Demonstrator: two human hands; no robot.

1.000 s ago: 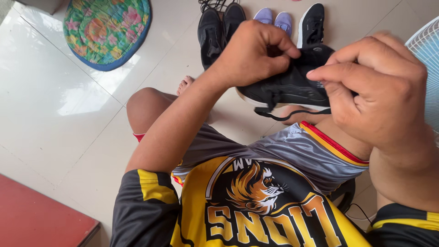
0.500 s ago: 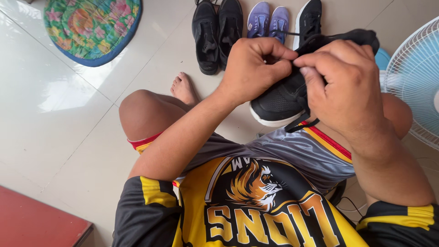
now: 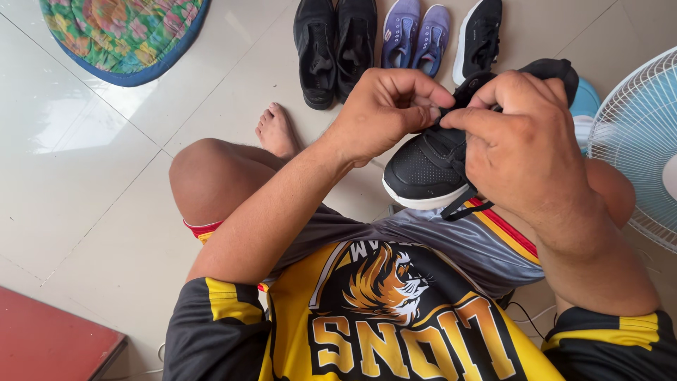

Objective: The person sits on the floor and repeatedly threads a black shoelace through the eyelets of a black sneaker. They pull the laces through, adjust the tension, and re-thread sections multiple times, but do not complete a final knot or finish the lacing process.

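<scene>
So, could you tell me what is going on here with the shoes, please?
A person sitting on the pale tiled floor holds a black mesh sneaker with a white sole over their lap. The left hand and right hand meet at the top of the shoe, fingers pinching its black lace, whose end hangs below the sole. Three black shoes and a pair of purple shoes sit on the floor ahead, a white electric fan to the right.
</scene>
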